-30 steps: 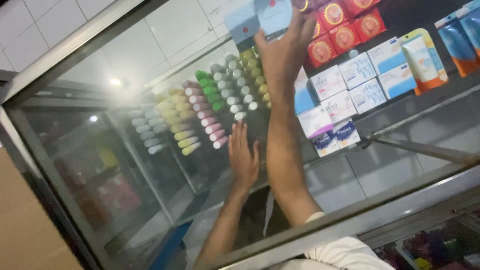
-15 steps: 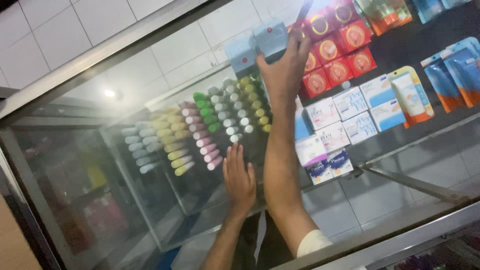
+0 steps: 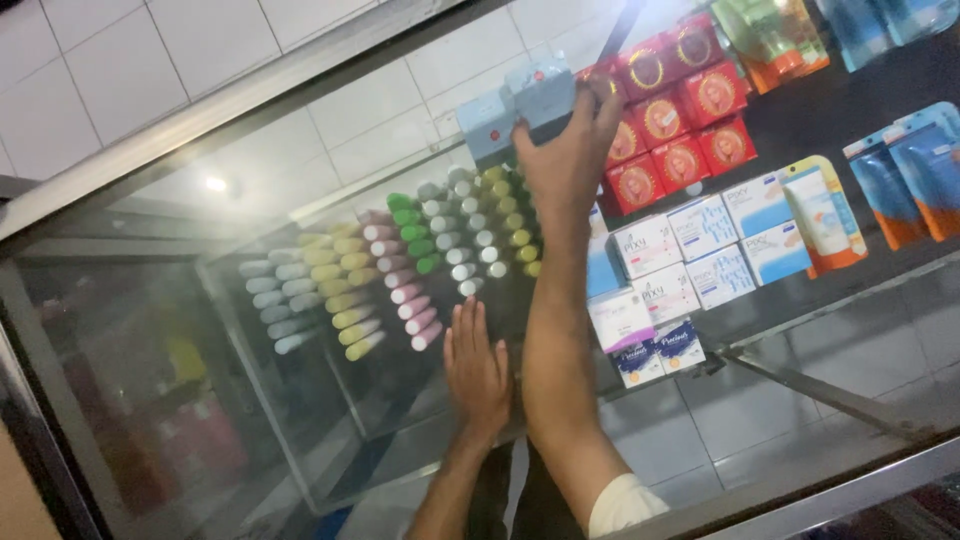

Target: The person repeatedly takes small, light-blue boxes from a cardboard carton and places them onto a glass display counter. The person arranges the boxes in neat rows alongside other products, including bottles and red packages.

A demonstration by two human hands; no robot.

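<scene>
Head view: glass cabinet (image 3: 150,330) stocked with rows of tubes (image 3: 400,270). Pale blue box (image 3: 540,95) up beside the red boxes (image 3: 680,110), gripped by right hand (image 3: 570,150), not yet released. Left hand (image 3: 478,370) flat, fingers spread, on the glass.

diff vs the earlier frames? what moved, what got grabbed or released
The right hand stayed raised on the pale blue boxes at the top of the display; its grip looks more closed now. The left hand stays flat on the glass. Nothing was let go. The apparent shift of the shelves is mostly the camera moving; the rows of coloured tubes are unchanged.
</scene>
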